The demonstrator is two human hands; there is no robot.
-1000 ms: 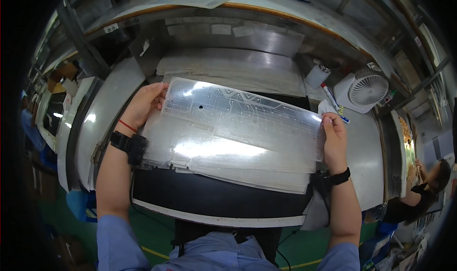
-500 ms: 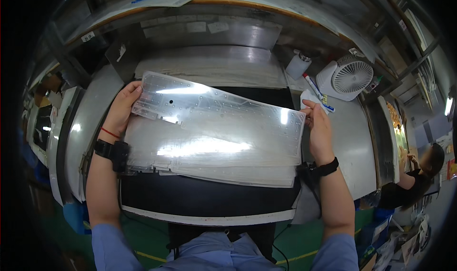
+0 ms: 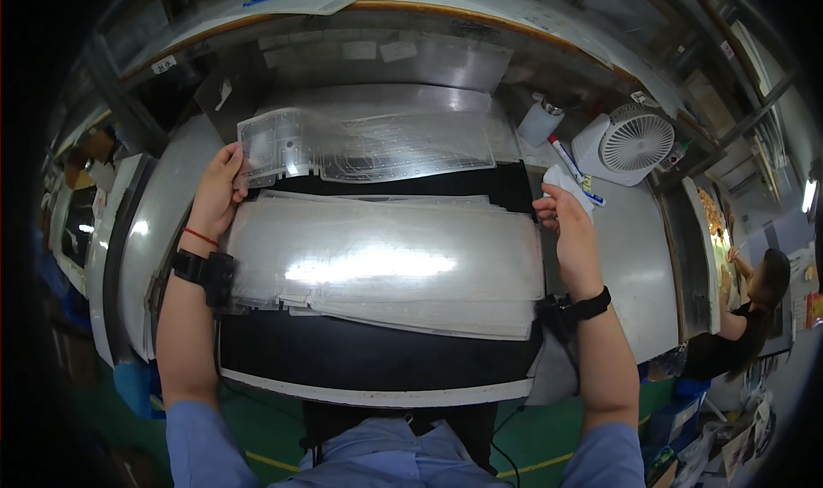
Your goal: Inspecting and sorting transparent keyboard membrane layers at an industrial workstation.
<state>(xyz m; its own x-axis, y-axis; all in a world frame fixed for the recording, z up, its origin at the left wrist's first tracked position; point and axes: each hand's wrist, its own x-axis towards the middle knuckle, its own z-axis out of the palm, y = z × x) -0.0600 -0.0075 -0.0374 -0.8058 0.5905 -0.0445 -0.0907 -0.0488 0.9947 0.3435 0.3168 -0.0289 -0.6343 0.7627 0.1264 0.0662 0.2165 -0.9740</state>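
Note:
A thin clear plastic sheet [image 3: 407, 149] with small dots and cut-out corners lies or hovers over the far side of the bench, partly blurred. At its left end, my left hand [image 3: 219, 186] has its fingers closed on the edge. My right hand [image 3: 567, 222] holds nothing; its fingers are loosely bent and apart, near a crumpled white tissue [image 3: 567, 185]. Between my hands a stack of similar clear sheets [image 3: 386, 239] rests on a black mat [image 3: 377, 351], with strong glare on top.
A white fan [image 3: 630, 145], a white bottle [image 3: 538, 121] and markers [image 3: 566, 155] stand or lie at the back right. A metal panel [image 3: 386, 59] rises behind the bench, with a shelf above. Another person [image 3: 741, 325] sits at far right.
The clear sheet has moved away from me, from above the stack to the far side. My right hand has let go of its right end; my left hand stays at its left end.

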